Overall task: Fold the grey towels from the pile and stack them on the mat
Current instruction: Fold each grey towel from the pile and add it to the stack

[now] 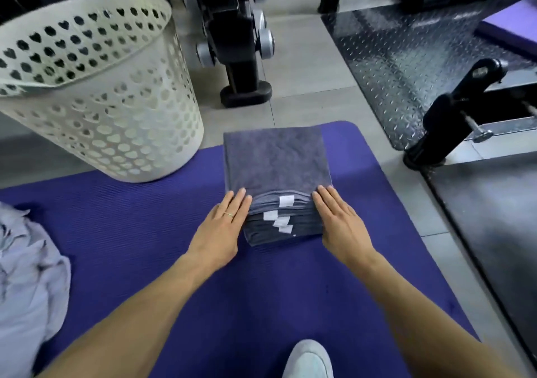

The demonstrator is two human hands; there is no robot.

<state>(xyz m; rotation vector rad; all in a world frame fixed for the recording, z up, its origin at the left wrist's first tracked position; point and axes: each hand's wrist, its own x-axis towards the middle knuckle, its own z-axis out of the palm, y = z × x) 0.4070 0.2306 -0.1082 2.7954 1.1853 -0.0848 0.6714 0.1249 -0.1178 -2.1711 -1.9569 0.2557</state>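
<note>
1. Stack of folded grey towels (277,162) on the purple mat (130,232), square-on and straight ahead, long axis running away from the body, white tags facing the near edge.
2. Left hand (223,226) flat against the stack's near-left corner, fingers straight and together, pressing the side rather than gripping anything.
3. Right hand (340,220) the mirror of it at the near-right corner, fingers likewise extended, nothing held.
4. Stack bracketed between the two palms, equally close to each (neither hand nearer); probably squaring up the edges.
5. Unfolded pale cloth (29,278) heaped at the far left of the mat, well apart from the stack and closer to the left hand; likely the pile, so a reach leftward and back toward the body for the next towel.
6. White perforated basket (101,101) beyond the mat's left part, just beside the stack's far-left corner.
</note>
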